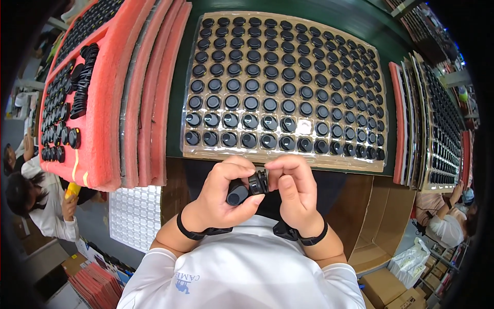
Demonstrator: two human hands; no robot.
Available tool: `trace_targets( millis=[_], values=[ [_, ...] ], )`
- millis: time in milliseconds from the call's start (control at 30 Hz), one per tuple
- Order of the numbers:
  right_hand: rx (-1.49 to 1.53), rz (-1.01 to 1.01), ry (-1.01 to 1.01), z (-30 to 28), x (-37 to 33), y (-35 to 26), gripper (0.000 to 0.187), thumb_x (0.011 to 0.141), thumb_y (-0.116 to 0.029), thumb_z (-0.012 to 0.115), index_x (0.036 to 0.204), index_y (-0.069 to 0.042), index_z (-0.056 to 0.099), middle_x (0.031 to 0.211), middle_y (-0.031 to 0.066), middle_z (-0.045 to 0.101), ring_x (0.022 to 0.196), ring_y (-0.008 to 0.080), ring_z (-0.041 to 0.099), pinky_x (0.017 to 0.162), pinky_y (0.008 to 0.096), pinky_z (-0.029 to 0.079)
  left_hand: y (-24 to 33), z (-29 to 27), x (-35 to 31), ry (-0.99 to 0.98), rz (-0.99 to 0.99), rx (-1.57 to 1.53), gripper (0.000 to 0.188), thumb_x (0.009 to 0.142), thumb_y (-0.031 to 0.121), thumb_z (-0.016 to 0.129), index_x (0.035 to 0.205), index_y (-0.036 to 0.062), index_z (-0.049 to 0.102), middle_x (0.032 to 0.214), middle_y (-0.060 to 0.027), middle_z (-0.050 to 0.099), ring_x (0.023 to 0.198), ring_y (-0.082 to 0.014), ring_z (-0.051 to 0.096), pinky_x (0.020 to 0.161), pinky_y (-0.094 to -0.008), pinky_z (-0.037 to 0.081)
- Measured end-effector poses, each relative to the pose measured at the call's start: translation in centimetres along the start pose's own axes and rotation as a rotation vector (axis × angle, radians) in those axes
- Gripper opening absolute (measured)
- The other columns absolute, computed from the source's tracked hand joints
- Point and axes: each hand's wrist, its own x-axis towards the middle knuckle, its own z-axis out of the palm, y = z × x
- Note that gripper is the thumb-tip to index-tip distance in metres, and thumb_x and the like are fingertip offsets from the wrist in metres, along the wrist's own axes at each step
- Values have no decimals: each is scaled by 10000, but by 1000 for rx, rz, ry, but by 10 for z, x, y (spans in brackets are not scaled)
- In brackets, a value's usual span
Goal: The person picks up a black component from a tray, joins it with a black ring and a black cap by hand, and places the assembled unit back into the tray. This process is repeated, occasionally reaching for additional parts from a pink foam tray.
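Note:
In front of my shirt, my left hand is closed around a smooth black cylinder with a rounded end. Its thumb and forefinger also grip a ribbed black round part beside the cylinder. My right hand has curled fingers at the right side of that ribbed part, and its thumb points up. The fingertip contact there is partly hidden. Just beyond both hands lies a clear compartment tray on brown board, filled with rows of round black pieces.
Stacked pink foam trays stand on the left, holding more black parts and a coiled black cable. More trays stand at right. An open cardboard box is below the green table. People work at both sides.

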Motion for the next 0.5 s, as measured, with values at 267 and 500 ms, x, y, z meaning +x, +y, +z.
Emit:
trace_targets(
  millis=[267, 500],
  values=[
    [323, 114, -48, -4, 2, 11, 181, 931, -94, 494, 1095, -22, 475, 951, 36, 498, 805, 78, 495, 715, 221, 428, 3, 6, 0, 35, -72, -291, 439, 744, 2, 646, 1111, 19, 407, 977, -160, 524, 792, -210, 550, 698, -310, 458],
    [106, 86, -52, -2, 7, 7, 144, 936, -110, 475, 1050, -24, 486, 948, 35, 500, 832, 84, 498, 733, 247, 418, 2, 3, -7, 34, -107, -166, 438, 773, 109, 655, 1106, 38, 381, 1012, -164, 514, 857, -195, 516, 782, -306, 425]
  ],
)
